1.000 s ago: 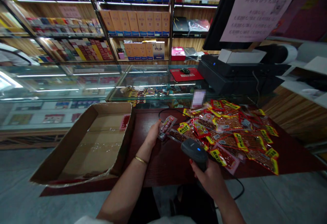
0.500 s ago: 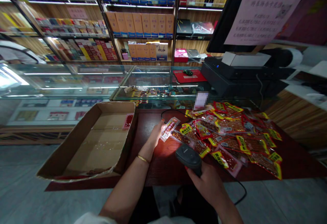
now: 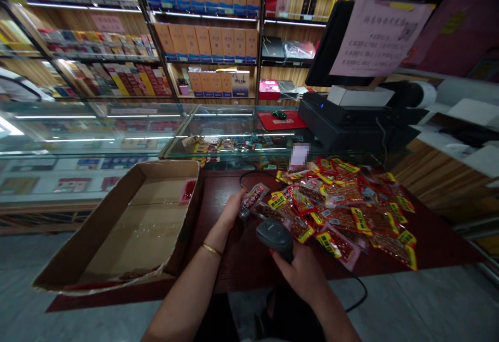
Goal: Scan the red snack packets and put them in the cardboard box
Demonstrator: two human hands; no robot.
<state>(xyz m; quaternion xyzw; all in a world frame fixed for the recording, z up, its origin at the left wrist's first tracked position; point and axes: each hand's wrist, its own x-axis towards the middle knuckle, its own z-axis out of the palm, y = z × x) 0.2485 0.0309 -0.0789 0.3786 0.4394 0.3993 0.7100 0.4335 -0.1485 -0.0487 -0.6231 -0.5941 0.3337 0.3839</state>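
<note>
My left hand (image 3: 233,208) is closed on the end of a small snack packet (image 3: 254,198), a clear pouch with a dark printed label, just above the dark red tabletop. My right hand (image 3: 299,265) grips a black handheld barcode scanner (image 3: 274,234), whose head points towards that packet. Right of the scanner lies a loose heap of snack packets (image 3: 343,194) with red and yellow wrappers. On the left an open cardboard box (image 3: 195,212) holds a red packet (image 3: 188,190) at its far right side and something reddish along its near edge.
A glass display counter (image 3: 218,118) runs behind the table, with a red mouse pad (image 3: 268,120) on it. At the right stand a monitor (image 3: 327,45) and a black cash drawer unit (image 3: 343,129). The scanner's cable hangs over the table's front edge.
The bright light on the packet in my left hand has gone, and its label looks darker. The view has shifted slightly; both hands keep their holds.
</note>
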